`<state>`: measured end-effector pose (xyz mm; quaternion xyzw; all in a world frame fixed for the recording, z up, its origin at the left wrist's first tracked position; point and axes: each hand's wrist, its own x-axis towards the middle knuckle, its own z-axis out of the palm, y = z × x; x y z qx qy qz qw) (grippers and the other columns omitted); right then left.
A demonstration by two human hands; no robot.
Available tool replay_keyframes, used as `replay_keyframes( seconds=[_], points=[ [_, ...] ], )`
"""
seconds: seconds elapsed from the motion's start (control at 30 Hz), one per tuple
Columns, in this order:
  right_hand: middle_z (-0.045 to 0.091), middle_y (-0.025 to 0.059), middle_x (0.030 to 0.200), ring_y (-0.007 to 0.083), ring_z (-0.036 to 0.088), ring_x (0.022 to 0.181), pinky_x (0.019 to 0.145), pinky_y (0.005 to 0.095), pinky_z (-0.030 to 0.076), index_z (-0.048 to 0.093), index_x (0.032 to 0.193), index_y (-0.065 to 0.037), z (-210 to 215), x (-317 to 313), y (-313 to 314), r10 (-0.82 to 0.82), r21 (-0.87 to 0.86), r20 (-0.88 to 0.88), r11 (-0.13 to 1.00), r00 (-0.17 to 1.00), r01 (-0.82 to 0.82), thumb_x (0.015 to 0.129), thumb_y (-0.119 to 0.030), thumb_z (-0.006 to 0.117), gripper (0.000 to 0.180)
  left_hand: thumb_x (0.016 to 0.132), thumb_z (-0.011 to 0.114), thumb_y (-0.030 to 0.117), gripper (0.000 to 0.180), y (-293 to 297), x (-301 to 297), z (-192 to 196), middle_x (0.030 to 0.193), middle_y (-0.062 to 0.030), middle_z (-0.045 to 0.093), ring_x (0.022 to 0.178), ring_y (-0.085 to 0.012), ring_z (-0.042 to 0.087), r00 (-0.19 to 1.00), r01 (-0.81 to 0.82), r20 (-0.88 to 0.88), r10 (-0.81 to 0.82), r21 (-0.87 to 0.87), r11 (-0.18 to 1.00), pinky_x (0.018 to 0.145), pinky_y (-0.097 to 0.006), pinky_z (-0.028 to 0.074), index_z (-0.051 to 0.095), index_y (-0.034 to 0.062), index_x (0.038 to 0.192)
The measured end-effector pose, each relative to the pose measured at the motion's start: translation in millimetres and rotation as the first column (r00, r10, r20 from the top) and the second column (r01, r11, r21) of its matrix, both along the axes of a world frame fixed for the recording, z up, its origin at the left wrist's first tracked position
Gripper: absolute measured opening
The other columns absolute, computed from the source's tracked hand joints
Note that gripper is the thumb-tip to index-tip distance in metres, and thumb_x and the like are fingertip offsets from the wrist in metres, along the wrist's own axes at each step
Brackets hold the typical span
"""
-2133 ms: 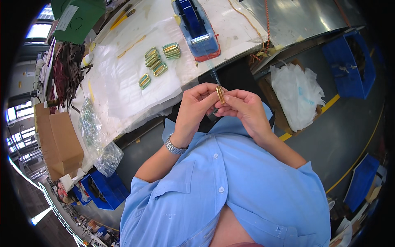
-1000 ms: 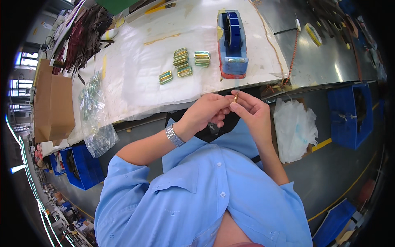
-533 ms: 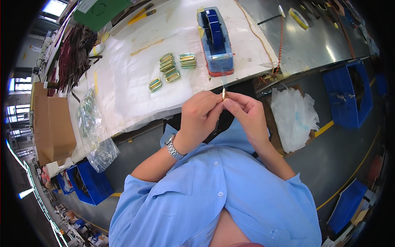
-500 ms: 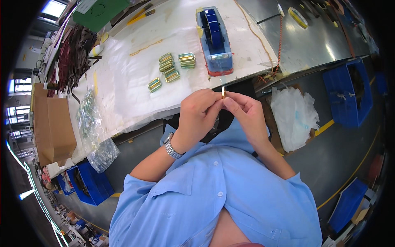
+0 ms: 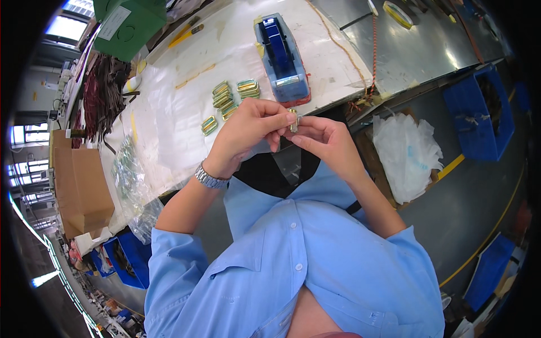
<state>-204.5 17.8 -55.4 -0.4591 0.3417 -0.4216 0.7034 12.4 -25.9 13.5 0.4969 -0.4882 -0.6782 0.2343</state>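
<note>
My left hand and my right hand meet in front of my chest, fingertips pinching a small gold-coloured metal piece between them. A strip of clear tape hangs down from the piece. On the white sheet covering the bench lie several similar gold-green pieces, just beyond my left hand. A blue tape dispenser stands right behind my fingertips. I wear a metal watch on my left wrist.
A cardboard box and clear bags sit at the bench's left end. Blue bins and a box lined with a white plastic bag stand on the floor to my right. A green box and tape rolls lie far back.
My head view has shifted, so the bench sits differently in the picture. Both hands stay together on the small gold piece, now closer to the tape dispenser, with tape hanging below.
</note>
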Motion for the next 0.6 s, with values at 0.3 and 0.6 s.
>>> replay_keyframes(
  seconds=[0.3,0.6],
  points=[
    [0.072,0.0138,0.133,0.0177,0.071,0.12,0.105,0.0323,0.057,0.055,0.15,0.007,12,-3,-21,0.086,-0.02,0.084,0.996,0.993,-0.084,0.095,-0.001,0.08,0.061,0.103,0.076,0.021,0.025,-2,4,-3,0.075,-0.0014,0.065,0.056,-0.0116,0.063,0.998,-0.024,-0.052,0.028,0.085,0.996,0.052,-0.024,0.053,0.074,-0.0018,0.094],
    [0.079,0.0135,0.112,0.0152,0.076,0.104,0.095,0.0296,0.06,0.067,0.134,0.01,12,8,-19,-0.142,-0.247,-0.112,0.963,0.984,0.111,0.094,-0.01,0.084,0.048,0.101,0.078,0.024,0.029,-23,9,-5,0.076,-0.002,0.066,0.054,-0.0147,0.065,0.999,-0.012,-0.049,0.023,0.201,0.98,0.051,-0.024,0.052,0.07,0.0016,0.084]
  ],
)
